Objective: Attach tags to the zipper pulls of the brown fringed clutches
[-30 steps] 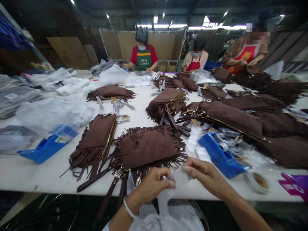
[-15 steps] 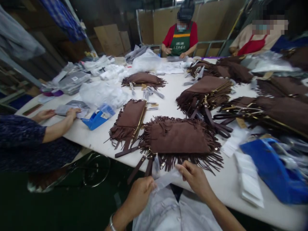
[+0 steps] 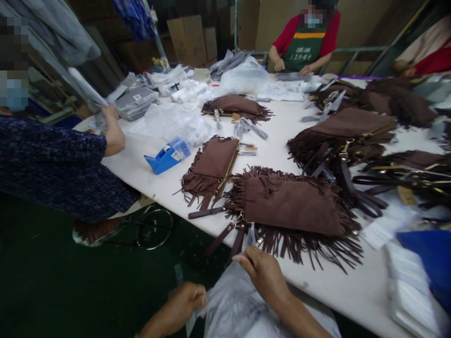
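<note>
My left hand [image 3: 185, 300] is closed on the left edge of a clear plastic bag [image 3: 234, 303] held low in front of me, below the table edge. My right hand [image 3: 262, 274] pinches the same bag at its top, close to the dangling straps [image 3: 225, 237] of a brown fringed suede bag [image 3: 294, 204] lying flat on the white table [image 3: 148, 180]. A second brown fringed bag [image 3: 211, 166] lies just left of it.
A person in a dark speckled sleeve [image 3: 52, 162] sits at the left, a hand raised over grey packets [image 3: 136, 98]. A blue tape dispenser [image 3: 167, 157] and loose plastic [image 3: 176, 122] lie mid-table. Several more brown bags [image 3: 347, 134] are piled right. A person in a green apron [image 3: 306, 42] works opposite.
The view has swung left and down. Both my hands dropped below the table edge with the plastic bag. The person at the left lifted a hand from the table.
</note>
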`<state>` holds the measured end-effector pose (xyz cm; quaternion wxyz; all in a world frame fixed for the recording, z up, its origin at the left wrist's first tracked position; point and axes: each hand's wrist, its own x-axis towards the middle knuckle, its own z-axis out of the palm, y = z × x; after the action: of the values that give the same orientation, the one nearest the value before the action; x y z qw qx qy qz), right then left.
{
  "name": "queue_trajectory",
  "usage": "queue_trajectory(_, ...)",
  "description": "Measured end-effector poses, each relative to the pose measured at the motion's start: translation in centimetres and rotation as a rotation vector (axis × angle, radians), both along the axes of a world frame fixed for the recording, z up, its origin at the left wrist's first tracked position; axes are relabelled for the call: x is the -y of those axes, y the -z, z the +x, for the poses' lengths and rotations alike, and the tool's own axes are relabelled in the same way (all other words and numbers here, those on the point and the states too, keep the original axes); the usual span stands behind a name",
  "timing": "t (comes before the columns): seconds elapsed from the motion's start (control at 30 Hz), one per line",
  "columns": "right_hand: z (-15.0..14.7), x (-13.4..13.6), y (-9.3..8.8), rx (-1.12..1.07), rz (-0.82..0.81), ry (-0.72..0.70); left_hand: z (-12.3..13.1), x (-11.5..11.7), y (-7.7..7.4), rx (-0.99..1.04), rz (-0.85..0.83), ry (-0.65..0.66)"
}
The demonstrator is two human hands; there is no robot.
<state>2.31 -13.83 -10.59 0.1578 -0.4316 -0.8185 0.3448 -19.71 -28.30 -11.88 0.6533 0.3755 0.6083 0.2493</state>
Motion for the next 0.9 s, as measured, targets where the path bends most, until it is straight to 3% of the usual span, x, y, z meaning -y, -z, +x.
queue_trajectory(0.07,-1.3,0.4,-0.1,0.014,0.005,-0.035,0.1,-1.2,-1.0,0.039,0.057,-0.038)
queue_trajectory(0.13,-2.4,0.5,-0.4,0.026,-0.009,-0.059,0.8,-2.9,-1.5,0.209,0.121,-0.153)
queue_trajectory(0.2,-3.3,0.4,-0.6,0.02,-0.042,-0.079,1.7,-4.4,-1.3,0.363,0.144,-0.26)
queue_trajectory(0.27,-4.0,0.1,-0.4,-0.023,-0.116,-0.081,2.3,-5.2,-0.5,0.39,0.135,-0.342)
queue_trajectory(0.33,-4.6,-0.2,0.2,-0.12,-0.297,-0.048,2.2,-5.3,0.4,0.299,0.129,-0.412)
queue_trajectory(0.4,-4.9,-0.2,1.0,-0.24,-0.587,0.023,1.3,-4.7,1.1,0.151,0.139,-0.455)
queue_trajectory(0.5,-5.6,0.4,2.0,-0.368,-0.958,0.169,-0.7,-3.2,1.2,-0.05,0.154,-0.457)
queue_trajectory(0.6,-6.8,1.4,2.1,-0.423,-1.135,0.31,-2.4,-2.0,0.8,-0.191,0.176,-0.38)
queue_trajectory(0.77,-9.4,2.4,1.6,-0.477,-1.253,0.518,-3.2,-1.3,0.6,-0.305,0.223,-0.278)
queue_trajectory(0.9,-10.8,2.3,3.0,-0.471,-1.22,0.612,-3.6,-0.7,1.2,-0.314,0.225,-0.26)
